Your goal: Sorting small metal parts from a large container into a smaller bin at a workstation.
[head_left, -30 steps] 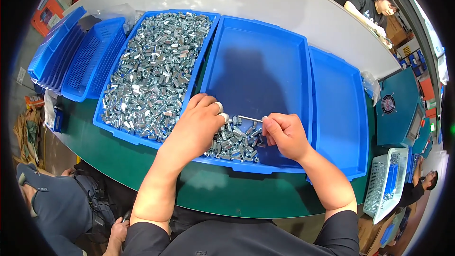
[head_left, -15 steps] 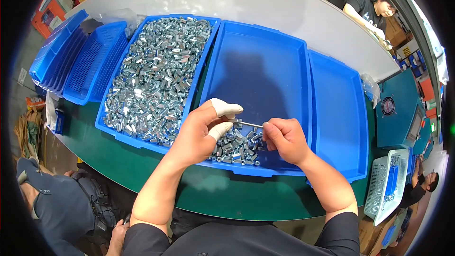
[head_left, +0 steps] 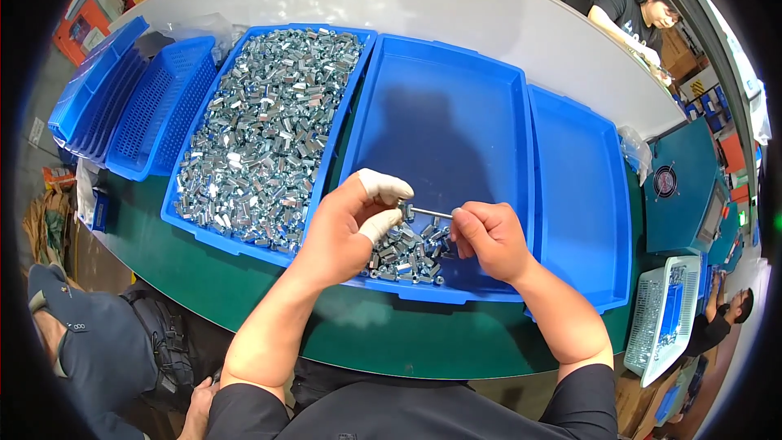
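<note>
My right hand is closed round a thin metal rod that points left toward my other hand. White finger covers sit on the thumb and forefinger of my left hand. Those two fingertips close about a small shiny hex nut at the rod's left end; part of it is hidden. Beneath both hands, a pile of loose long hex nuts lies in the near part of a blue tray. A second blue tray, to the left, is filled with many similar nuts.
Another blue tray stands to the right. Blue baskets are stacked at the far left. A green machine with a fan and a pale basket of parts are at the right. A person is close on my left.
My left thumb and forefinger have shifted slightly about the nut at the rod's end. My right hand keeps its hold on the rod, almost unmoved.
</note>
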A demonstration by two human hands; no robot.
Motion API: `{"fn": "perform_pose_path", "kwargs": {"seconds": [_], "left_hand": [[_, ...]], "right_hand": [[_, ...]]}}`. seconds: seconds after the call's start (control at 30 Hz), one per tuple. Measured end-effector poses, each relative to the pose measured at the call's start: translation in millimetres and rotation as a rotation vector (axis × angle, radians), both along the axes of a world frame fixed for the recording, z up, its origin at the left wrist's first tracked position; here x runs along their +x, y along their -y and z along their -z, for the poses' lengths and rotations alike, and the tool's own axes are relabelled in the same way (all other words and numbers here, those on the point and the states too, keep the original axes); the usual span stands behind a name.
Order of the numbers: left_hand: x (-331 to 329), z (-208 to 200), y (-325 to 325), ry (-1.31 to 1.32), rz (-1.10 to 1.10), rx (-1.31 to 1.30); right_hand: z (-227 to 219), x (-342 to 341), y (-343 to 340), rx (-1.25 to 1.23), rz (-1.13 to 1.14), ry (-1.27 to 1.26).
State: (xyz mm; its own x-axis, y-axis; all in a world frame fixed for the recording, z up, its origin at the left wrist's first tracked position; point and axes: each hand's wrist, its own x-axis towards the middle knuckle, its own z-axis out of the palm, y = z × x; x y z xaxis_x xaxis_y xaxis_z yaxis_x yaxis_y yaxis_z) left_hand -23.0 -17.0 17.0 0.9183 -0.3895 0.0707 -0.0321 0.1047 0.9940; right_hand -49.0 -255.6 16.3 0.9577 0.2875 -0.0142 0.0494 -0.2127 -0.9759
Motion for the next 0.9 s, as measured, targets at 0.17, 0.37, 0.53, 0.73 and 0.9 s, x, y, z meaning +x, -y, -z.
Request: {"fn": "perform_pose_path", "kwargs": {"seconds": [0.17, 0.37, 0.53, 0.73, 0.9], "left_hand": [[-0.1, 4.6, 1.6, -0.124, -0.081, -0.119], [-2.6, -0.7, 5.4, 0.082, -0.059, 0.222], [-5.1, -2.4, 9.8, -0.058, 0.076, 0.104], [-16.3, 0.3, 15.8, -0.27, 0.184, -0.025], [-18.6, 3.8, 15.9, 0.213, 0.116, 0.126]], "right_hand": [[-0.8, -1.1, -0.8, 0.034, -0.019, 0.027], [0.8, 0.4, 1.6, 0.013, -0.04, 0.05], [-4.7, -0.9, 0.2, -0.029, -0.03, 0.117], [1.0, -4.1, -5.2, -0.235, -0.11, 0.568], [-5.6, -10.5, -3.4, -0.162, -0.111, 0.328]]}}
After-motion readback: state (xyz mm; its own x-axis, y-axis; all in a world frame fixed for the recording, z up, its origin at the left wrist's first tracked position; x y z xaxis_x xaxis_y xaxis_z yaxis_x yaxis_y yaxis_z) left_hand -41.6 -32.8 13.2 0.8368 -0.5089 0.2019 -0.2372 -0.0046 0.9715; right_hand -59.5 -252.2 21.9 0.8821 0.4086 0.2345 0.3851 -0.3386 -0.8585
